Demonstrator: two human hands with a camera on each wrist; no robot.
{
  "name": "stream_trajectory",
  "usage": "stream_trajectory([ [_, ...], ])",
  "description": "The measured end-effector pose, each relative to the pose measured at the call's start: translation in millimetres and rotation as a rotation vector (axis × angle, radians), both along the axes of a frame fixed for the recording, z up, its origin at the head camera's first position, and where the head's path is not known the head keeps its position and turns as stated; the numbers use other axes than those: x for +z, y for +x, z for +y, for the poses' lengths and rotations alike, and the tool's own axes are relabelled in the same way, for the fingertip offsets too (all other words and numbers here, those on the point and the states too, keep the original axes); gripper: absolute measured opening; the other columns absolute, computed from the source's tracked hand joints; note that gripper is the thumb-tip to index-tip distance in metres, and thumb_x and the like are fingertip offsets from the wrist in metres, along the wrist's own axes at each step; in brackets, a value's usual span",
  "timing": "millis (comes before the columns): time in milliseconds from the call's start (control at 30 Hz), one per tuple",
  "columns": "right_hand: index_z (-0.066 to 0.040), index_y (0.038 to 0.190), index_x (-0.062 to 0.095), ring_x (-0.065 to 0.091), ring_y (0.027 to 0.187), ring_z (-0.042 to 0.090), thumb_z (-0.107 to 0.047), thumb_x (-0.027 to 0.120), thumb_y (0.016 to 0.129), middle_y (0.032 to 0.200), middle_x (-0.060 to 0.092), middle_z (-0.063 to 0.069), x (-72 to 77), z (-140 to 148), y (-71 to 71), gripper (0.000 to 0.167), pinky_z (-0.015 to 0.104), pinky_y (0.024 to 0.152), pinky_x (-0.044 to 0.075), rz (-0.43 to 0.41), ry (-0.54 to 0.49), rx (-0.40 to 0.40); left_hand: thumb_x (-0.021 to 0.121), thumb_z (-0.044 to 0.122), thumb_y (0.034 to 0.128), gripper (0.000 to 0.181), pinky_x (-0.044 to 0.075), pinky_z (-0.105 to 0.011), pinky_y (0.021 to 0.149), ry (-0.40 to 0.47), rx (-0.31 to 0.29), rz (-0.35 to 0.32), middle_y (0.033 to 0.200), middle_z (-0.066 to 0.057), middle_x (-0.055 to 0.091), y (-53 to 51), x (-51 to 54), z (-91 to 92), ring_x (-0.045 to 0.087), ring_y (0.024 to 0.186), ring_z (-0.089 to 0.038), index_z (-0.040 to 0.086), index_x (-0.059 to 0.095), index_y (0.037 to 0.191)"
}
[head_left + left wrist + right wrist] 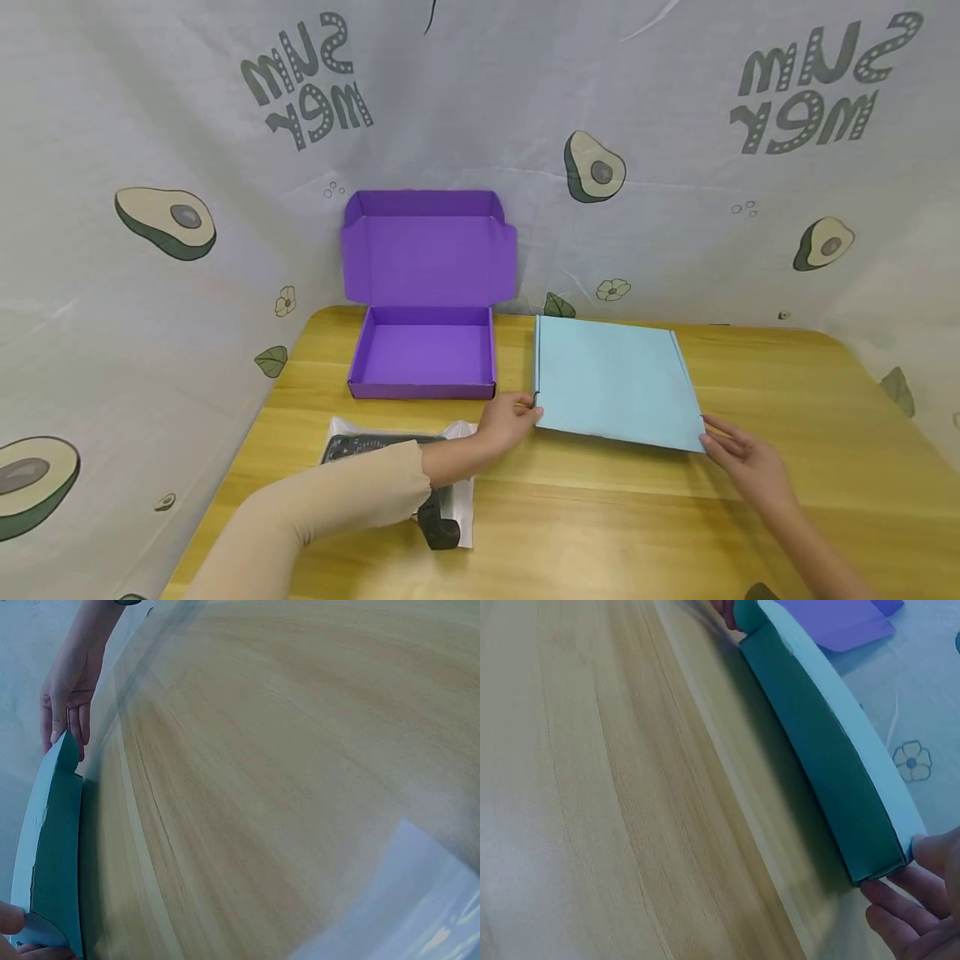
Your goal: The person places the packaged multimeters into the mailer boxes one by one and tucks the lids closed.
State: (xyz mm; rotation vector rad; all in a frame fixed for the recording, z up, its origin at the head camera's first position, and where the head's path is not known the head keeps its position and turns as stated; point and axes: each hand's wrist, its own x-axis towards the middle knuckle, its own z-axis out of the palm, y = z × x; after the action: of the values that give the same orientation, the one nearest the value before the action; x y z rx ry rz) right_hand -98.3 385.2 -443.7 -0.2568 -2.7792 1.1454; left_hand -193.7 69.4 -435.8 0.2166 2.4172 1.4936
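Note:
A light blue cardboard mailer box lies right of centre, its lid down over the top. My left hand pinches its front left corner with thumb and fingers. At the front right corner, my right hand holds the box, thumb on top and fingers lower down. The green-looking front wall shows in the right wrist view, between both hands. A curved flap stands out at the left corner in the left wrist view. Whether the box's front edge is lifted off the table, I cannot tell.
An open purple box stands at the back left, its lid upright. Beneath my left forearm lies a dark item on clear plastic wrapping, with a black block-like part. Printed cloth hangs behind the wooden table.

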Motion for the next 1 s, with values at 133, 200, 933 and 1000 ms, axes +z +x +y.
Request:
stream_trajectory([
  [133,0.008,0.131,0.045,0.043,0.081,-0.024,-0.028,0.056,0.093,0.119,0.052,0.031,-0.4,0,-1.7,0.053,0.003,0.063,0.038,-0.013,-0.021,0.007,0.063,0.024,0.0881,0.027,0.051,-0.029,0.075,-0.025,-0.067,0.028,0.102,-0.006,0.066,-5.9,1.9,-4.2,0.061,0.097,-0.02,0.005,0.065,0.107],
  [200,0.009,0.131,0.043,0.043,0.082,-0.024,-0.026,0.056,0.093,0.12,0.051,0.032,-0.6,0,-2.5,0.054,0.002,0.064,0.039,-0.004,-0.028,0.014,0.066,0.023,0.0865,0.026,0.049,-0.027,0.074,-0.037,-0.102,0.046,0.096,-0.005,0.068,-11.2,2.5,-5.0,0.061,0.093,-0.018,0.004,0.066,0.104],
  [933,0.004,0.14,0.034,0.01,0.127,-0.019,-0.008,0.058,0.09,0.142,0.028,0.032,-10.4,4,-18.4,0.057,-0.004,0.096,0.009,0.32,0.195,0.344,0.061,0.025,0.0897,0.07,0.032,-0.037,0.107,-0.275,-0.545,0.307,0.154,-0.009,0.01,-40.0,4.8,-11.9,0.025,0.137,-0.026,0.014,0.022,0.148],
  [1000,0.004,0.138,0.036,0.01,0.127,-0.019,-0.009,0.059,0.09,0.142,0.029,0.03,-10.9,5,-20.7,0.055,-0.003,0.096,0.007,0.335,0.228,0.361,0.059,0.027,0.0906,0.067,0.033,-0.035,0.106,-0.309,-0.589,0.32,0.154,-0.006,0.009,-42.3,5.5,-13.6,0.025,0.137,-0.025,0.014,0.024,0.147],
])
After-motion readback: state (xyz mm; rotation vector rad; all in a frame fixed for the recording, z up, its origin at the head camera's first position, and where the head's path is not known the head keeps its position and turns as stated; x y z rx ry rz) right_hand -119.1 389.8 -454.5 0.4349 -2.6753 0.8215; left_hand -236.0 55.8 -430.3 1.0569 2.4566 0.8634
